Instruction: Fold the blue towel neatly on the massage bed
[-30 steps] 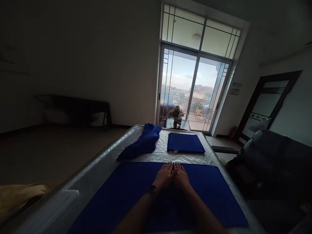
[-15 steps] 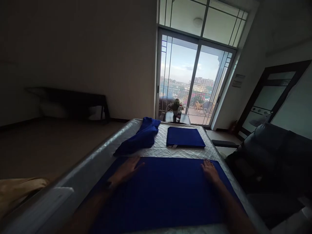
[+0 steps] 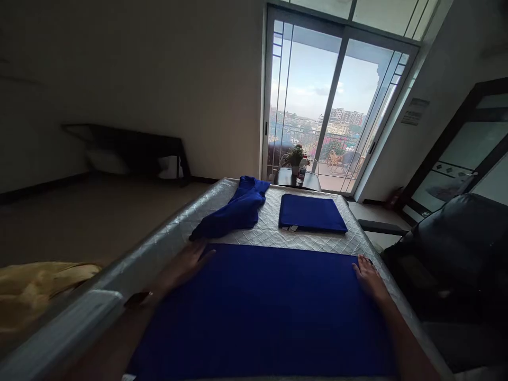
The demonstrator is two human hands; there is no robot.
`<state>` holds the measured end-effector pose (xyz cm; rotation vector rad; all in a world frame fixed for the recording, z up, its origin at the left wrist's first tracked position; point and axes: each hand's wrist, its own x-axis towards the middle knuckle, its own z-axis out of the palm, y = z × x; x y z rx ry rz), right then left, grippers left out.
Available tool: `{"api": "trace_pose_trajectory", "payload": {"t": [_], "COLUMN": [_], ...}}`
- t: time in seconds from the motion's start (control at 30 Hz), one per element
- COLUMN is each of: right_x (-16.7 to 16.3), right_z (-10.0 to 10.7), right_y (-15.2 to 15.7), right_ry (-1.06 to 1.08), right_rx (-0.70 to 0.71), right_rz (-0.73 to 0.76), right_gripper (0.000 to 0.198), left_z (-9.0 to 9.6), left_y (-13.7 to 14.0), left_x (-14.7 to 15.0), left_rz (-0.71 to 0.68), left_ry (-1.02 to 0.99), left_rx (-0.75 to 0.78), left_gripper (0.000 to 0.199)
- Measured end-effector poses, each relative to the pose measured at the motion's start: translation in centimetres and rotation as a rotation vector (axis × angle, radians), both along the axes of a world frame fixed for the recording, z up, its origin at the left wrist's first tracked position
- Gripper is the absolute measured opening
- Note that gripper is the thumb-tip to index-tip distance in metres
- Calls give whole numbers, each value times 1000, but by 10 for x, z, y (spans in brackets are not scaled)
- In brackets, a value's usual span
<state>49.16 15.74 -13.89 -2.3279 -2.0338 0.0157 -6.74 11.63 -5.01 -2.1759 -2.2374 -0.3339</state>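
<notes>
A dark blue cloth (image 3: 273, 307) lies spread flat in front of me on a quilted, shiny mattress (image 3: 273, 222). My left hand (image 3: 184, 264) rests at the cloth's far left corner, fingers stretched out and thumb apart. At its far right corner lies my right hand (image 3: 370, 276), flat with the fingers extended. Neither hand holds anything. Beyond the cloth sits a neatly folded blue cloth (image 3: 311, 212) with a small white tag at its near edge. To its left is a crumpled blue garment (image 3: 236, 209), close to my left fingertips.
A black leather sofa (image 3: 460, 254) stands along the right side. Past the mattress are a small table (image 3: 283, 177) with a plant and bottle, and a glass sliding door (image 3: 305, 79). Yellowish fabric (image 3: 39, 291) lies at left; a dark bench-like piece (image 3: 135, 148) stands by the wall.
My hands have moved apart, the left one leftward and the right one rightward, out to the cloth's far corners. The view has tilted down slightly and shifted left.
</notes>
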Motion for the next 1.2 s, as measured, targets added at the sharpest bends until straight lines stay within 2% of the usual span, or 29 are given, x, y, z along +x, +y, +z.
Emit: {"api": "trace_pose_trajectory", "payload": {"t": [0.1, 0.23, 0.43, 0.57, 0.87, 0.93, 1.07, 1.2], "right_x": [0, -2, -3, -1, -2, -2, -2, -1], "right_z": [3, 6, 5, 4, 4, 4, 5, 5], "right_y": [-1, -3, -4, -3, -5, -5, -5, -5], "right_ry": [-22, -46, -54, -37, -36, -34, -37, -25], "right_rx": [-17, -34, -12, 8, 55, 58, 55, 53], "right_rz": [-42, -56, -54, -45, -22, -18, -14, -17], "right_gripper": [69, 68, 68, 67, 66, 65, 64, 65], "left_z": [-8, -16, -18, -12, 16, 14, 2, -8], "left_y": [8, 15, 16, 12, -15, -13, 0, 9], "left_x": [-5, -11, -16, -13, -1, -2, -4, -7], "left_rz": [49, 32, 20, 1, -104, -117, 11, 35], "left_ry": [15, 2, -46, -61, -106, -93, -23, 15], "left_rx": [-75, -102, -117, -106, -33, -38, -106, -108], "left_gripper": [57, 58, 64, 65, 67, 67, 65, 61]}}
